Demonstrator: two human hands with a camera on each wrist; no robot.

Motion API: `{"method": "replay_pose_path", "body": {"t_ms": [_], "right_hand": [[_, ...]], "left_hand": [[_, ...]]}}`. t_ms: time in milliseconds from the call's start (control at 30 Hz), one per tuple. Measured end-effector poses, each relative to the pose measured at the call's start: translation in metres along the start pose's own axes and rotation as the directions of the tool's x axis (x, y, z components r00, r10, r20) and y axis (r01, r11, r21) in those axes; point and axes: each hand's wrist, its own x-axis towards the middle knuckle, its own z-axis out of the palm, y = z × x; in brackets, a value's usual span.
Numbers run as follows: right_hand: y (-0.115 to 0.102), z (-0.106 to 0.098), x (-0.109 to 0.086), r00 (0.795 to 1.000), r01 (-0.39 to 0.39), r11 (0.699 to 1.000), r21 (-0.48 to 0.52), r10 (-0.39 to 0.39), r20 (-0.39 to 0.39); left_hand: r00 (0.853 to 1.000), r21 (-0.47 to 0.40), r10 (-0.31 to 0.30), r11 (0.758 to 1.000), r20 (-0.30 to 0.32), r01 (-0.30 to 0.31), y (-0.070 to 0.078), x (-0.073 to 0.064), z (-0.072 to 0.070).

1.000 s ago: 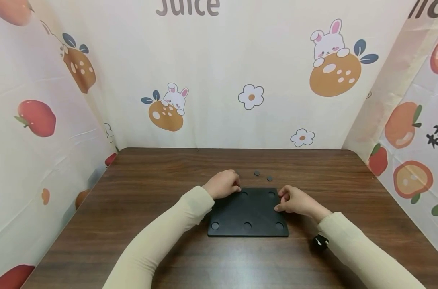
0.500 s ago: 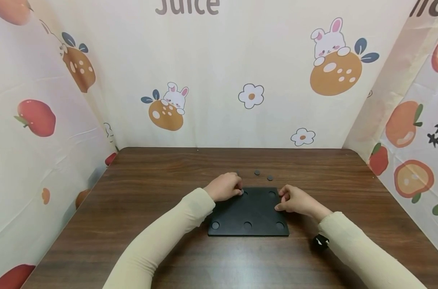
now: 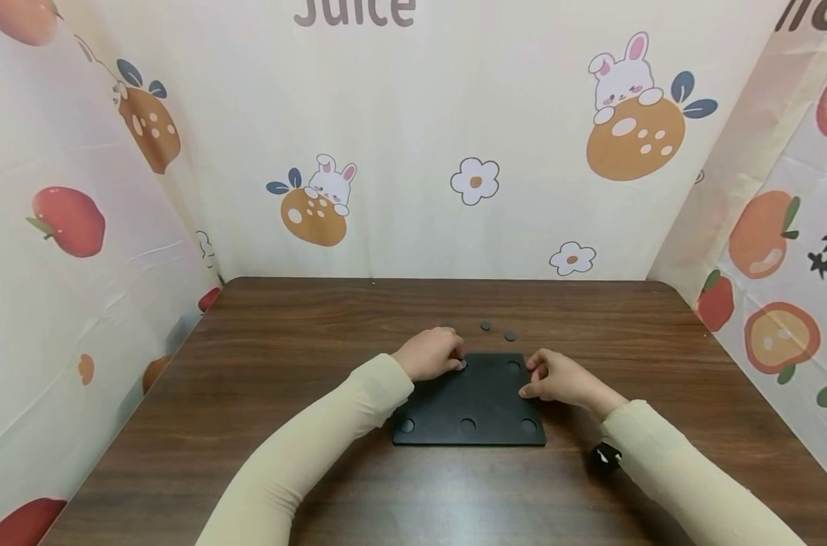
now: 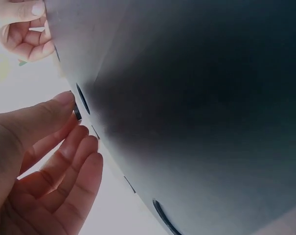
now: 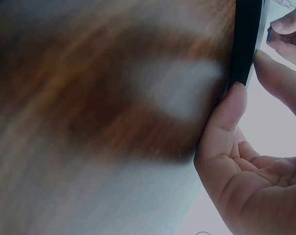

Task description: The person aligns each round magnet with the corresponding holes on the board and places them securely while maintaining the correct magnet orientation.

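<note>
Brown table and fruit-print curtain frame my feed; I see the left hand pinch a small dark disc beside a far-side hollow of the black board, whose right edge the right hand (fingers bent) grips; two loose discs lie beyond.

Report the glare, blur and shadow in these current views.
Head: fairly even light, pale glare on the tabletop in front of the board; left wrist: blown-out white behind the left hand, a dark, soft-edged patch on the board; right wrist: tabletop badly blurred with a pale reflection, the right hand clearer.
</note>
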Motion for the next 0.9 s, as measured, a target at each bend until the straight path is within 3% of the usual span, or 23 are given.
{"method": "replay_pose_path", "body": {"t_ms": [567,900], "right_hand": [[0.0003,-0.0006,0.0007,1.0,-0.001,1.0,-0.001,0.001,0.008],[0.0006,-0.0002,0.0001,1.0,-0.005,1.0,-0.01,0.005,0.01]], "left_hand": [[0.999,0.02,-0.003,1.0,0.032,0.003,0.0051,0.0003,-0.0019],[1.0,0.037,0.007,0.999,0.021,-0.008,0.0042,0.0018,0.0017]]}}
